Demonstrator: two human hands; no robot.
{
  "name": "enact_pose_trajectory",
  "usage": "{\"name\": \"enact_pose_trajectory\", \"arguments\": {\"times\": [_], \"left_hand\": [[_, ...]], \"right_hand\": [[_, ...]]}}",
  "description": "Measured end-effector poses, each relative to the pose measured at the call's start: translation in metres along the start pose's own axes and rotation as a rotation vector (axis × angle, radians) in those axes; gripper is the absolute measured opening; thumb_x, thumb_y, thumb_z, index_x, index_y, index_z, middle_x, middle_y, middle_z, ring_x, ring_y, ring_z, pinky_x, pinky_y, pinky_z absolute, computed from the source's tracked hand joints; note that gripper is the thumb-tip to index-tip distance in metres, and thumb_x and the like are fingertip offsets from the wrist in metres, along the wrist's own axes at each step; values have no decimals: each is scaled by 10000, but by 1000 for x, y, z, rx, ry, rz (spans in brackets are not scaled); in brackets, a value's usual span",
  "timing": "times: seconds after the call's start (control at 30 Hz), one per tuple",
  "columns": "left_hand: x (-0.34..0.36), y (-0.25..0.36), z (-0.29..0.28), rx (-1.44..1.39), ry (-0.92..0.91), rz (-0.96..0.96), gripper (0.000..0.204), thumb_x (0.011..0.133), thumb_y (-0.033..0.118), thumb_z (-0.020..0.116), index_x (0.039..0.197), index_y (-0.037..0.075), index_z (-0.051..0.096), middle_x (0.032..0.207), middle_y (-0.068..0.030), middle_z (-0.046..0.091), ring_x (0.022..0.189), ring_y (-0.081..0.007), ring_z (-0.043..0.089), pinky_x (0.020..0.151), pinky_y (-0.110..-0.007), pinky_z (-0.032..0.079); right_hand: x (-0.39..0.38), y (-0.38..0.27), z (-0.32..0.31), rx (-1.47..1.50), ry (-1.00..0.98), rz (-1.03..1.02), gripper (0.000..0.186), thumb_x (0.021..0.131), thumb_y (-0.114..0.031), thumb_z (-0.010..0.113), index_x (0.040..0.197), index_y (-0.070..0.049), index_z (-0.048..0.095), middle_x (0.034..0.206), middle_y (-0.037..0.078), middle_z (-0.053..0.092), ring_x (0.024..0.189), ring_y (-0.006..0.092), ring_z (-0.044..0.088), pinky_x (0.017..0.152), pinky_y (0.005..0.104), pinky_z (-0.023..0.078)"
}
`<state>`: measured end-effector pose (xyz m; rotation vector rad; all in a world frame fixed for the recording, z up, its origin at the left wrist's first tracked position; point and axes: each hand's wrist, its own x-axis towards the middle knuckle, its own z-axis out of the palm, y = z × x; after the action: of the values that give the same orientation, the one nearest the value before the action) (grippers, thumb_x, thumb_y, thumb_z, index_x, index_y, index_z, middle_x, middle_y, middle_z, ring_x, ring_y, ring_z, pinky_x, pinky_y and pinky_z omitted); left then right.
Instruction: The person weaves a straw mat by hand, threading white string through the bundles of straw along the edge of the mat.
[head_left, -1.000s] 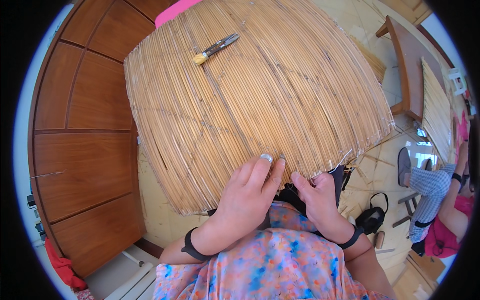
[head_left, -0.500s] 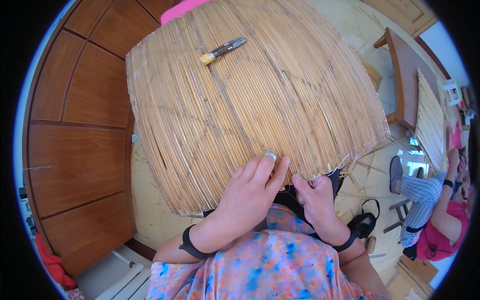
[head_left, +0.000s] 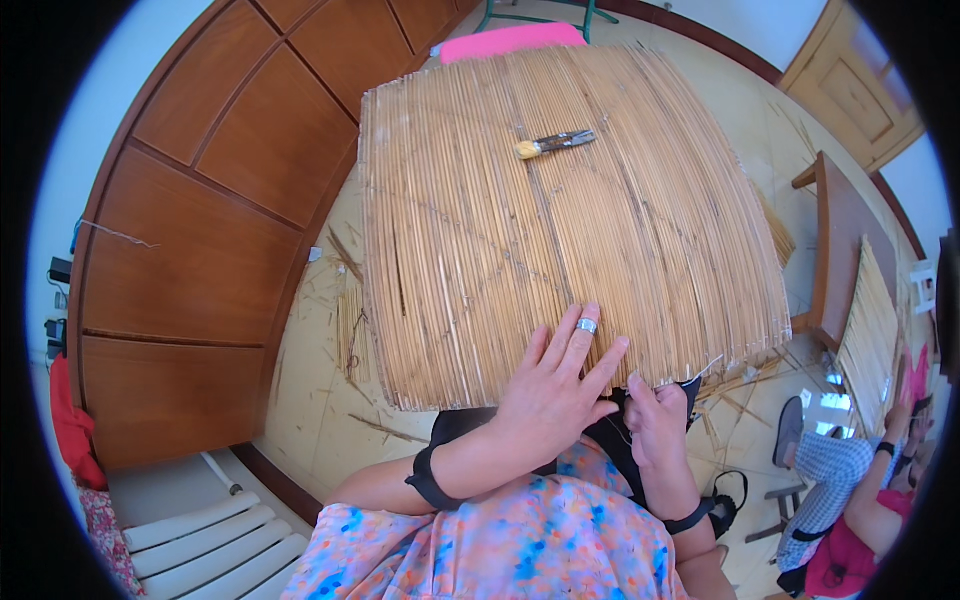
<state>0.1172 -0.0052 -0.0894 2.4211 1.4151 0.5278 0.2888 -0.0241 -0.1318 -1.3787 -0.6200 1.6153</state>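
Woven mat of pale straw-coloured reed sticks (head_left: 560, 220) spreads from the person's lap to the far side; left hand (head_left: 555, 385) lies flat on its near edge, fingers spread; right hand (head_left: 655, 420), just right, curls at the near edge, grip unclear; a yellow-tipped metal tool (head_left: 555, 145) rests on the far part.

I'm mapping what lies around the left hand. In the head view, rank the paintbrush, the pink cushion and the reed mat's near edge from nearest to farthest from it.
1. Reed mat's near edge, under the left hand.
2. Paintbrush, lying on the mat's far half.
3. Pink cushion, beyond the mat's far edge.
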Motion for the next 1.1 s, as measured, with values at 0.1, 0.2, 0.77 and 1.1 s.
{"name": "enact_pose_trajectory", "arguments": {"times": [0.1, 0.2, 0.77, 1.1], "left_hand": [[-6, -2, 2, 1, 3, -84, 825, 710, 340, 757, 1375, 11, 395, 1456, -227, 302, 1342, -388, 321, 1018, -550, 333], [-10, -9, 4, 38, -27, -64, 767, 749, 264, 708, 1388, 5, 374, 1467, -213, 303, 1356, -364, 320, 1035, -536, 325], [-17, -20, 4, 144, 23, -73, 744, 716, 113, 650, 1383, -29, 352, 1452, -220, 322, 1358, -366, 312, 1040, -566, 306], [-17, -20, -14, 48, -93, -63, 800, 726, 205, 727, 1389, -21, 343, 1473, -228, 265, 1373, -376, 269, 1047, -582, 285]], "right_hand": [[1, 1, 0, -6, -6, -18, 108, 911, -122, 593, 939, -22, 563, 596, -63, 427, 404, 29, 306, 369, 209, 218], [-1, -2, 5, 6, 17, -15, 101, 907, -122, 596, 877, -38, 550, 568, -72, 392, 400, 31, 293, 370, 214, 207], [0, 3, 2, 67, 18, -21, 140, 894, -120, 611, 807, -24, 559, 560, -39, 439, 401, 55, 344, 373, 230, 239], [-1, 2, 4, 74, 43, -17, 139, 888, -111, 612, 802, -24, 545, 561, -32, 432, 392, 60, 329, 372, 236, 237]]}}
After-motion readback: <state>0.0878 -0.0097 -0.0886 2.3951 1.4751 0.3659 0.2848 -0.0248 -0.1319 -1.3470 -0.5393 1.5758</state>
